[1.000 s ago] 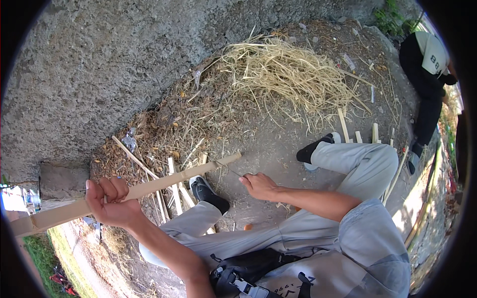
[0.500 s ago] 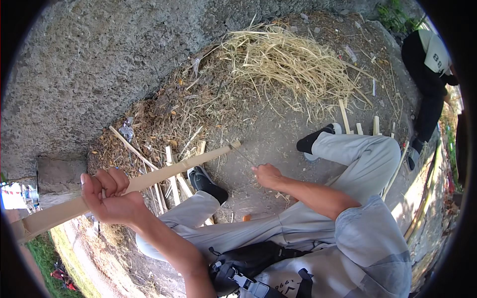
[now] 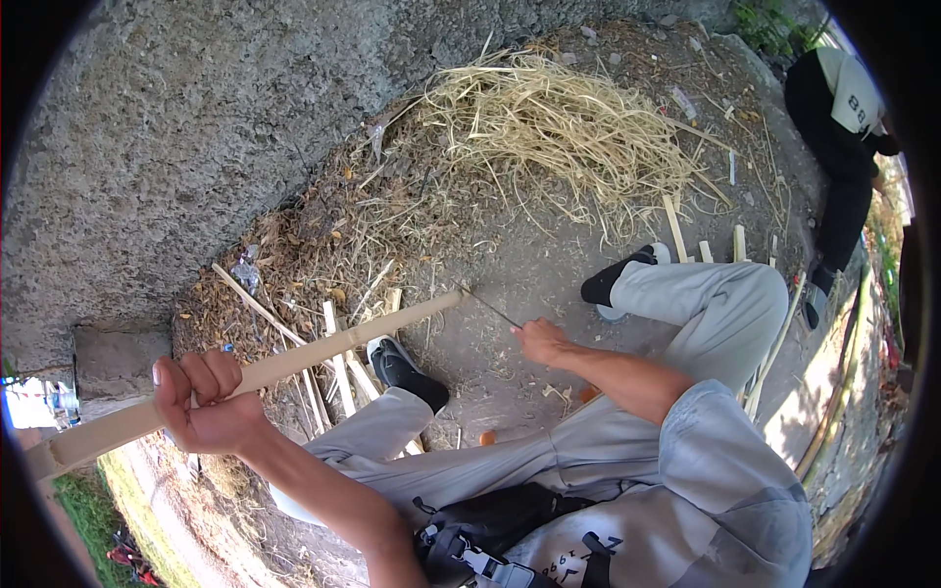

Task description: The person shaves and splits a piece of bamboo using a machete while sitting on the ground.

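My left hand (image 3: 204, 400) is closed around a long, pale split-bamboo strip (image 3: 314, 353), gripping it toward the left end. The strip slants up to the right across the ground, past my left shoe. A slim, dark-bladed knife (image 3: 490, 307) is in my right hand (image 3: 542, 343), its fingers closed and its handle hidden by them. The blade points up and left, and its tip area meets the strip's far end; I cannot tell whether it cuts in.
A heap of thin bamboo shavings (image 3: 569, 127) lies ahead by a rough concrete wall (image 3: 216, 108). Several cut bamboo pieces (image 3: 338, 358) rest beside my left shoe (image 3: 397, 367). Another person (image 3: 838, 176) is at the far right. A small orange-brown object (image 3: 487, 437) lies between my legs.
My right hand has moved slightly right with the knife. The strip and my left hand have shifted a little left. A second orange-brown object now shows beneath my right forearm.
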`<act>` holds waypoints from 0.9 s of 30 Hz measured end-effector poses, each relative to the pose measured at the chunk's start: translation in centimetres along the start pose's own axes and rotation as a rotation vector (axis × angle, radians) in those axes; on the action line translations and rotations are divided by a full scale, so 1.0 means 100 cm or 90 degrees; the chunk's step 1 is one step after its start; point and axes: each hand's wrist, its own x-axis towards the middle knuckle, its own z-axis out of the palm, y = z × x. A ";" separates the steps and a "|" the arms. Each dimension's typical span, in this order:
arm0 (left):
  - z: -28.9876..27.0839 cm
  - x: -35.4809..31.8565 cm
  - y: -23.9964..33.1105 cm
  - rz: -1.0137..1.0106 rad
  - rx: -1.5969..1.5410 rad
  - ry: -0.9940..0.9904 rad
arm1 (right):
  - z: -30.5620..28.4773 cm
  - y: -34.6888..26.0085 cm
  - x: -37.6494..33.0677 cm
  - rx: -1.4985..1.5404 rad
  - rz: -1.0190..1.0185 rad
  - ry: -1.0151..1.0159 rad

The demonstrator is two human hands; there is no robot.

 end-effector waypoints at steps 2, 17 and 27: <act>0.003 -0.002 0.001 -0.008 -0.003 -0.003 | 0.008 -0.005 -0.003 0.006 0.002 -0.013; -0.002 0.000 -0.002 0.028 0.040 0.109 | 0.017 -0.008 0.011 -0.025 0.001 -0.014; -0.005 0.008 0.001 0.036 0.047 0.186 | 0.032 -0.022 0.022 0.022 -0.129 0.081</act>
